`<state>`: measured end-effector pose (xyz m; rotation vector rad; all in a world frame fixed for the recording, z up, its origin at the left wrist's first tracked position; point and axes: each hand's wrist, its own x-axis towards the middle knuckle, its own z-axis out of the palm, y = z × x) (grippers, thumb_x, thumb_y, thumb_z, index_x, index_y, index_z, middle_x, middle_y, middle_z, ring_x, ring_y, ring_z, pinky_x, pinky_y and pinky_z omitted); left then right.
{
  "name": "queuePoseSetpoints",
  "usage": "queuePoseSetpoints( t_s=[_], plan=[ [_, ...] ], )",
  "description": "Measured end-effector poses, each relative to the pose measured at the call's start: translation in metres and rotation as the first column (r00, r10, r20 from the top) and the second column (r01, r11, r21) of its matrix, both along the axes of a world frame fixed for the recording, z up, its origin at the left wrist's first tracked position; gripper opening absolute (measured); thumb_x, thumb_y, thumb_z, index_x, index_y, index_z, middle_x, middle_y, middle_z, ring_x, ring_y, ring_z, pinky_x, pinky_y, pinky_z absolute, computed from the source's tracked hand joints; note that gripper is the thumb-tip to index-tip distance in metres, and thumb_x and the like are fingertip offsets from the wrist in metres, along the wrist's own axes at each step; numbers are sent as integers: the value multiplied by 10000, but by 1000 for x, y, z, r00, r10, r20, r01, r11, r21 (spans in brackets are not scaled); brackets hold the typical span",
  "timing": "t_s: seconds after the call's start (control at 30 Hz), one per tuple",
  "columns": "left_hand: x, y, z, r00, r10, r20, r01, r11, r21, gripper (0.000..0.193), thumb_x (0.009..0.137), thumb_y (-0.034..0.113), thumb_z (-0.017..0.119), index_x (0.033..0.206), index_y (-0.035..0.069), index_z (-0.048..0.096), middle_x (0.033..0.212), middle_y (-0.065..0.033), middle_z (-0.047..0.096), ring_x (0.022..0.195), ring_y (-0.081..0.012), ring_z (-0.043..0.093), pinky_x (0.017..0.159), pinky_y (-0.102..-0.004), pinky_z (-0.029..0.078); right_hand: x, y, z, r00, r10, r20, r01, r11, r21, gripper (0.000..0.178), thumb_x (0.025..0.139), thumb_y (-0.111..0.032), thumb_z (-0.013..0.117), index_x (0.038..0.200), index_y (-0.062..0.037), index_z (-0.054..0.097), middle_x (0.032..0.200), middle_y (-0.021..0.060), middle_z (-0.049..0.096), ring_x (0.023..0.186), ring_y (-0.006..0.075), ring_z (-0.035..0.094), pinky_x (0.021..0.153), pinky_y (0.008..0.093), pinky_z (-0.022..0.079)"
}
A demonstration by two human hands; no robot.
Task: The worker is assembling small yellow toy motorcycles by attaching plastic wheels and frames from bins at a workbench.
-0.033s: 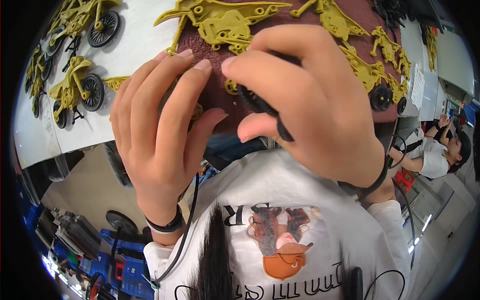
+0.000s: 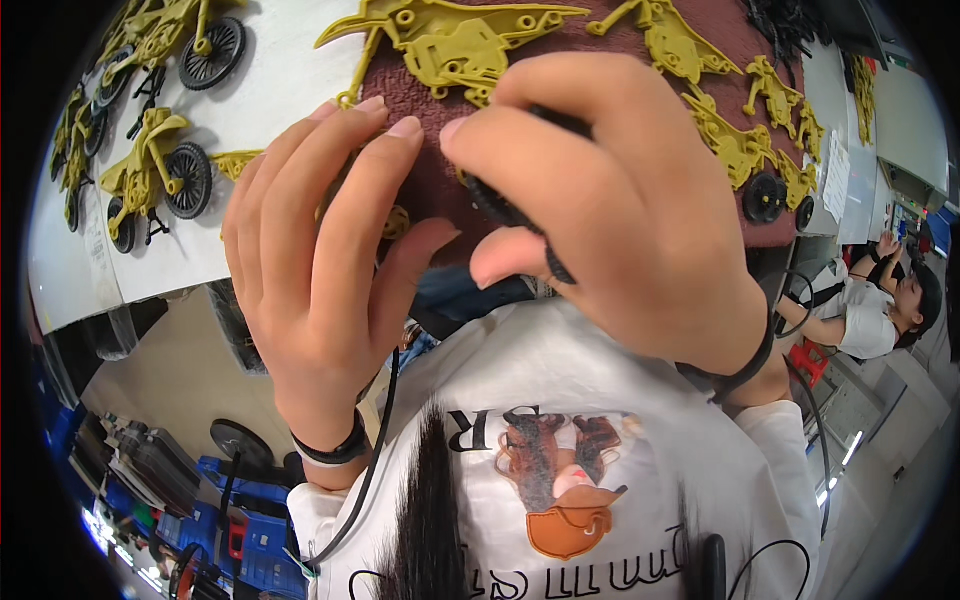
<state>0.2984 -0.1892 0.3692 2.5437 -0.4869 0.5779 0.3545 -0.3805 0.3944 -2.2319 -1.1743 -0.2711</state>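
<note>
My left hand (image 2: 315, 230) is curled round a yellow plastic toy motorcycle part (image 2: 397, 222), which shows only as a small piece between thumb and fingers. In my right hand (image 2: 625, 190), a black toy wheel (image 2: 500, 203) is held between bent fingers and thumb; the hand covers much of it. The two hands face each other above the front of a dark red mat (image 2: 437, 180). Just beyond the fingertips lies a large yellow motorcycle body (image 2: 450, 50), flat on the mat.
On the white table (image 2: 270, 100) at left stand several yellow toy motorcycles (image 2: 150, 165) with black wheels. More yellow body parts (image 2: 735, 140) and a loose black wheel (image 2: 765, 198) lie at right. Black parts (image 2: 785, 30) are heaped at far right. Another person (image 2: 870, 310) sits at right.
My right hand has shifted very slightly, turning the black wheel a little; a yellow bit near its fingertips is now mostly covered. The left hand has hardly moved.
</note>
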Motion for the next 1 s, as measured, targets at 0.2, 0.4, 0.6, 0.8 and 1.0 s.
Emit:
queuePoseSetpoints(
  t_s=[0.2, 0.4, 0.6, 0.8, 1.0],
  plan=[
    [-10, 22, -2, 1000, 31, -1, -31, 998, -52, 492, 774, 95, 712, 1224, -4, 540, 1225, -169, 570, 1169, -350, 532, 1002, -448, 414, 0, 14, -11, 990, 22, 142, -5, 993, -119, 415, 803, -398, 597, 1054, -68, 605, 1037, 105, 578, 913, 280, 547, 769, 359, 466],
    [-13, 31, -6, 992, 124, -5, -124, 992, -25, 414, 924, 255, 575, 1230, -19, 530, 1247, -184, 556, 1182, -319, 523, 1003, -409, 406, 4, 12, -12, 993, 71, 90, -48, 972, -230, 494, 782, -455, 619, 1080, -62, 585, 1108, 93, 547, 953, 285, 522, 841, 376, 430],
    [-17, 35, 3, 993, 80, 90, -74, 994, -76, 450, 989, 339, 456, 1204, -53, 505, 1174, -217, 565, 1095, -319, 564, 947, -405, 445, 14, -25, 22, 987, 63, -145, -47, 993, 112, 686, 827, -654, 555, 1079, -16, 530, 950, 113, 533, 767, 139, 481, 626, 238, 368],
    [-29, 30, -5, 993, 45, 112, -25, 984, -178, 427, 1007, 341, 414, 1158, -51, 489, 1041, -221, 579, 951, -308, 584, 824, -392, 503, 28, -108, 54, 837, -401, -372, 501, 835, 227, 544, 945, -540, 468, 1041, -11, 551, 849, 3, 498, 682, 47, 395, 563, 172, 291],
    [-32, 20, -6, 984, 134, 116, -111, 975, -191, 302, 1003, 290, 407, 1115, 36, 527, 983, -159, 609, 848, -291, 563, 774, -407, 454, 87, -237, 72, 584, -718, -378, 806, 567, 169, 293, 991, -293, 470, 1084, -34, 570, 810, -22, 499, 617, 27, 359, 534, 182, 280]
  ],
)
